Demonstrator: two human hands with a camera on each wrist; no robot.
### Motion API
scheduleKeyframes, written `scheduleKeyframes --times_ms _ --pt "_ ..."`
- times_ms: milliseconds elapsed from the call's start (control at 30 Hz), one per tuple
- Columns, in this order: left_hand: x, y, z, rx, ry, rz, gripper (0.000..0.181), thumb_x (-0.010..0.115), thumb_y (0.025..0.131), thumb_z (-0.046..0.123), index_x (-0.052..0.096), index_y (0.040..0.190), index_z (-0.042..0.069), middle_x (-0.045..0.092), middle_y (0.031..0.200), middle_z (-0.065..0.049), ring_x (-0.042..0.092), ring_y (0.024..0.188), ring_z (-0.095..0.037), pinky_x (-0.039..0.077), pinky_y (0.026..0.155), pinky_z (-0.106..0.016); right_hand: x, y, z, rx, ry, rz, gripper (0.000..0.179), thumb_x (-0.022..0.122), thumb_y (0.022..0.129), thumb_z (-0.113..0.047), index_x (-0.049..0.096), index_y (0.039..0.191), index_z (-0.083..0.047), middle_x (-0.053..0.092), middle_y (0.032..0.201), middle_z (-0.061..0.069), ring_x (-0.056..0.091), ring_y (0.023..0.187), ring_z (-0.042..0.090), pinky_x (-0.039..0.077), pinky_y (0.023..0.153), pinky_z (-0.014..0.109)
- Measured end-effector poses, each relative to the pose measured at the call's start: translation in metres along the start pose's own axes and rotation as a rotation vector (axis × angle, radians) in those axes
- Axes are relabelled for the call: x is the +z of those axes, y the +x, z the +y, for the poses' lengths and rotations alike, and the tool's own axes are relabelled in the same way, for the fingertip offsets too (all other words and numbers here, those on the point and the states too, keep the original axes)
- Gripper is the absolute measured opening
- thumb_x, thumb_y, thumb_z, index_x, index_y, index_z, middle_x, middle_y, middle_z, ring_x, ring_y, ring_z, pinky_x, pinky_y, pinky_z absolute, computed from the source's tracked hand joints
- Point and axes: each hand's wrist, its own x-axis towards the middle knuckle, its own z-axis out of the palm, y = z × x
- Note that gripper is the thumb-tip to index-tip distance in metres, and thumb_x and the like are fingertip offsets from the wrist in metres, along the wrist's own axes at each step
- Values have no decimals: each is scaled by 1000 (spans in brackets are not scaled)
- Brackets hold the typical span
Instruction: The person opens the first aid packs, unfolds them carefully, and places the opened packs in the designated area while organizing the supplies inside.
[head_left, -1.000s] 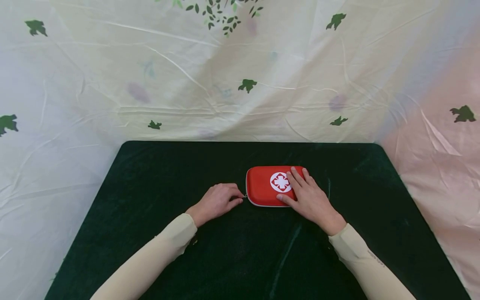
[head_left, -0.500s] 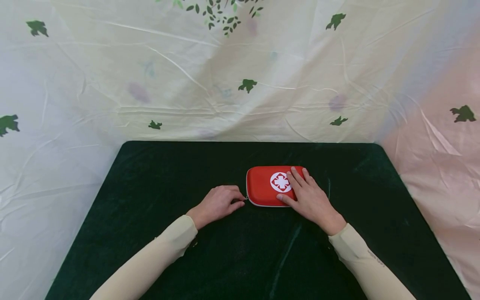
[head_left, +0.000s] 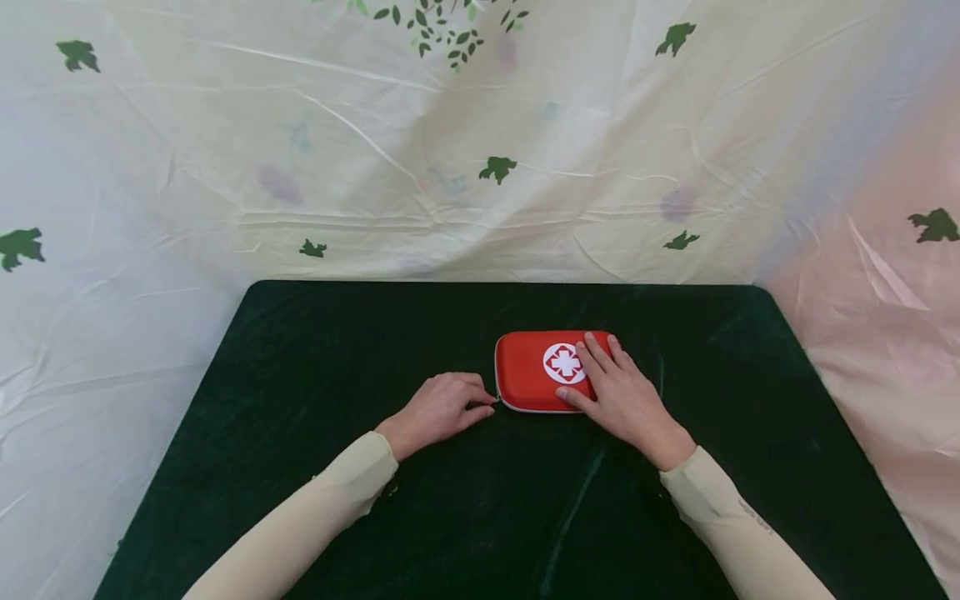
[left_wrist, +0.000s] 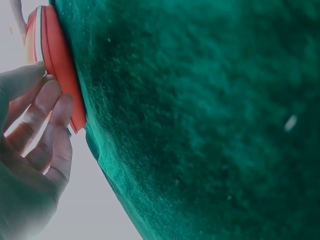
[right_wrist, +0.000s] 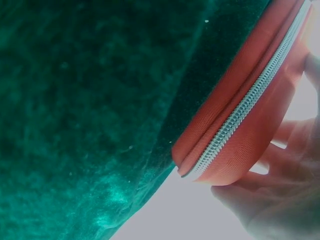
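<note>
A red zippered first aid case [head_left: 521, 371] with a white cross emblem [head_left: 563, 363] lies flat on the dark green table. At its front left corner my left hand [head_left: 438, 410] pinches the zipper pull [head_left: 497, 398] between thumb and forefinger. The left wrist view has the fingertips right at the case's zipper edge, the pull itself mostly hidden by them. My right hand [head_left: 630, 402] rests spread, fingers straight, over the right part of the lid. In the right wrist view the silver zipper [right_wrist: 235, 117] runs closed along the side, with the right fingers on the lid above it.
The green velvet cloth [head_left: 360, 533] covers the whole table, whose far edge meets a pale hanging curtain [head_left: 360, 142] with leaf prints. A pinkish curtain [head_left: 885, 333] hangs along the right side.
My left hand has slid slightly toward me along the case's left edge, bringing the zipper pull to the front left corner. The right hand stays in place on the lid.
</note>
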Motion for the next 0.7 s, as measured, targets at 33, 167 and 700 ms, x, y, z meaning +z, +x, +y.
scheduleKeyframes --times_ms 33,167,700 --pt "1 0 1 -1 1 -2 23 72 99 25 78 117 13 69 101 3 59 76 0 53 72 -23 0 0 0 -1 -4 1 89 58 99 -61 31 162 -5 23 169 18 12 155 48 27 120 62" --pt "3 0 -2 20 -14 4 23 71 99 26 78 117 14 69 101 4 59 76 -1 53 71 -23 0 0 0 -2 -5 -1 89 59 99 -60 30 162 -4 22 170 18 11 155 48 26 121 61" --pt "13 4 -5 73 -49 -55 27 72 99 27 77 121 12 70 104 2 62 80 -1 53 73 -23 2 0 0 -2 -12 4 90 57 99 -63 30 162 -4 22 170 18 11 155 47 24 122 60"
